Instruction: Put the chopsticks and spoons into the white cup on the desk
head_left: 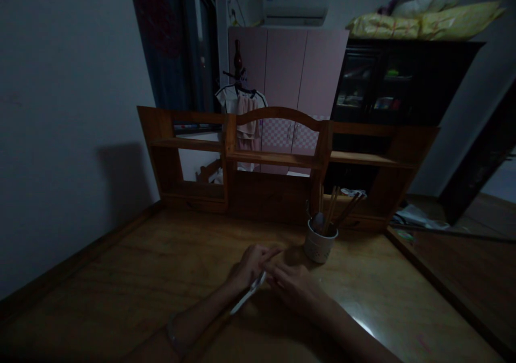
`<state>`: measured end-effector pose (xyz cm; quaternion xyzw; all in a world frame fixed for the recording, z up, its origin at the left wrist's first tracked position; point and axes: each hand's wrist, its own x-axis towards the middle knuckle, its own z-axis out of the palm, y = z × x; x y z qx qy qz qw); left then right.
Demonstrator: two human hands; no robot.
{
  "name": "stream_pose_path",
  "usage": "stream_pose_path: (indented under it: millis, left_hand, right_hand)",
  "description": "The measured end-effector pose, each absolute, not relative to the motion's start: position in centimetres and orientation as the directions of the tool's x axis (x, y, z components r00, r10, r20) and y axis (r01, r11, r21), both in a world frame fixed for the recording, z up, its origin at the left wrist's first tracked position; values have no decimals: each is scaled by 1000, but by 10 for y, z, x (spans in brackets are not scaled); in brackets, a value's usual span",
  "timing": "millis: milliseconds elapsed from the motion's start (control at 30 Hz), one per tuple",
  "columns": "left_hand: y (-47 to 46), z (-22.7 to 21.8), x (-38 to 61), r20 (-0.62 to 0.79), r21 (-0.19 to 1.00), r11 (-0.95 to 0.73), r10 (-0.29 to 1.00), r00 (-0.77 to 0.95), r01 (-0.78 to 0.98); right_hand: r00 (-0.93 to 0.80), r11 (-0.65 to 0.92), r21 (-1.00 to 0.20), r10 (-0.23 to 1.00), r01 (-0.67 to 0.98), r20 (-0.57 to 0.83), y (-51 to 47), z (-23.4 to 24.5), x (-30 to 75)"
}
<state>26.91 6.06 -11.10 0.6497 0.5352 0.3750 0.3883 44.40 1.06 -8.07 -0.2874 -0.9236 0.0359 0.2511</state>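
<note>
Over the wooden desktop, my left hand and my right hand meet at the fingertips. A slim white thing slants down to the left from between them; it is long and narrow, but its kind is hard to make out in the dim light. The fingers of my left hand are closed around its upper part. My right hand's fingers are bent and pressed together at its top end, which they hide. Just beyond my right hand stands a pale utensil holder with wooden chopsticks and a spoon upright in it.
A wooden shelf unit runs along the desk's far edge. A wall borders the left side, and a raised edge the right. Behind are a pink wardrobe, hanging clothes and a dark cabinet.
</note>
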Motion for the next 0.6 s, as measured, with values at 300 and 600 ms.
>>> stream_pose_path:
  millis: [300,600]
  left_hand:
    - [62,-116,273,109,881,-192,972,211,433]
    - [64,-108,275,-19,993,8,995,96,114]
  right_hand:
    - [-818,885,-42,447,465,363,10,-79,443]
    - [-784,867,-30,465,498,411,7,-74,446]
